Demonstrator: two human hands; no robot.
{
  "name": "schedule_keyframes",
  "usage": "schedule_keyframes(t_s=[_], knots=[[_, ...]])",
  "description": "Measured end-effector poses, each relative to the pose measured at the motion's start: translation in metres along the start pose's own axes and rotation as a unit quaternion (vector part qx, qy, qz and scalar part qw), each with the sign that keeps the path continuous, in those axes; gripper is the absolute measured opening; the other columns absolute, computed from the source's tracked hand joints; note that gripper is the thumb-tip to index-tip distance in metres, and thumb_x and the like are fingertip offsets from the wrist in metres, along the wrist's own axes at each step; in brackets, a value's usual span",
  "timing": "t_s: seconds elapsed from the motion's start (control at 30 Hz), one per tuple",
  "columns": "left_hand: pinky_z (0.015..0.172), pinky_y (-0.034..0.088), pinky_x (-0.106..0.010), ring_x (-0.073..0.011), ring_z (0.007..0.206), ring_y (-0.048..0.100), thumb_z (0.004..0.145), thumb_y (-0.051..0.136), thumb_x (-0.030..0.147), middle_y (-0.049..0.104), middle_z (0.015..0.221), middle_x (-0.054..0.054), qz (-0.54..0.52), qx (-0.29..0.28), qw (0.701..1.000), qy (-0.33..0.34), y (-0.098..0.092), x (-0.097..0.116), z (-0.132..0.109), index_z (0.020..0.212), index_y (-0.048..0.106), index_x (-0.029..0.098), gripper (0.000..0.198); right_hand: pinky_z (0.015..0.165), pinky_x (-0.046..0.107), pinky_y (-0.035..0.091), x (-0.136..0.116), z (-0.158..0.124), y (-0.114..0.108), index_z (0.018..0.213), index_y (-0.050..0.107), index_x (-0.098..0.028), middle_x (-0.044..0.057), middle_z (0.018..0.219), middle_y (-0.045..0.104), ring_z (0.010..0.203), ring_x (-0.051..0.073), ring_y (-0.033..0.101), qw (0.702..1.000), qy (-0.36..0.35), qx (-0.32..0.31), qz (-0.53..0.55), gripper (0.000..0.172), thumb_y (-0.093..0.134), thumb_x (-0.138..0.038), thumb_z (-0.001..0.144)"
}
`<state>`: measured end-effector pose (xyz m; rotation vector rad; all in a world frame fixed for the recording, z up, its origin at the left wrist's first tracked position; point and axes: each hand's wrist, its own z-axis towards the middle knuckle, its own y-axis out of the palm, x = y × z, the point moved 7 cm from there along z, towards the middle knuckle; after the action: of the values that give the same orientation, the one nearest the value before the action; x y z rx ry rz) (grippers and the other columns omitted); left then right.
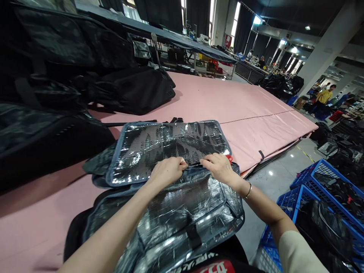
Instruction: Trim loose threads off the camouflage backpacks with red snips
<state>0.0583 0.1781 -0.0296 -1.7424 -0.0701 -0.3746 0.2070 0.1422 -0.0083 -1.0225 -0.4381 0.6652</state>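
An insulated bag with a crinkled silver foil lining (184, 197) lies open in front of me, close against my body. Its foil-faced lid (170, 140), bound in dark blue-grey trim, is folded back flat on the pink table. My left hand (167, 170) is closed, pinching the bag's edge near the fold between lid and body. To its right, my right hand (218, 167) pinches the same edge, thumb and fingers together. A dark strip of edge shows between the two hands. Beside the right hand is a small red tag (229, 158). A black strap (193, 236) crosses the near inner wall.
Black and camouflage bags (133, 89) are piled along the left of the pink table (241, 102). Blue crates (301, 189) holding black bags stand on the floor at right. Farther off, a person in yellow (324, 96) is among more bags.
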Motion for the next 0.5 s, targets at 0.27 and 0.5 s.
schedule_keyframes(t_s=[0.27,0.5], knots=[[0.073,0.046,-0.033,-0.0191,0.081,0.064,0.093,0.048,0.030,0.070,0.087,-0.004,-0.004,-0.009,1.000,0.000,0.001,0.000,0.001,0.084,0.064,0.018,0.022,0.065,0.033,0.032,-0.015,-0.004,-0.015,0.101,0.063,-0.021,0.004,0.093,0.067,0.078,0.017,0.052,0.992,-0.081,0.019,-0.092,0.024,0.043,-0.009,0.100],[0.071,0.045,-0.032,-0.0178,0.078,0.062,0.092,0.048,0.026,0.069,0.085,-0.003,-0.010,-0.011,1.000,0.000,0.001,0.001,-0.002,0.082,0.063,0.017,0.021,0.063,0.032,0.030,-0.023,-0.007,-0.016,0.096,0.063,-0.021,0.003,0.090,0.067,0.073,0.016,0.049,0.986,-0.113,0.026,-0.123,0.027,0.040,-0.006,0.099]])
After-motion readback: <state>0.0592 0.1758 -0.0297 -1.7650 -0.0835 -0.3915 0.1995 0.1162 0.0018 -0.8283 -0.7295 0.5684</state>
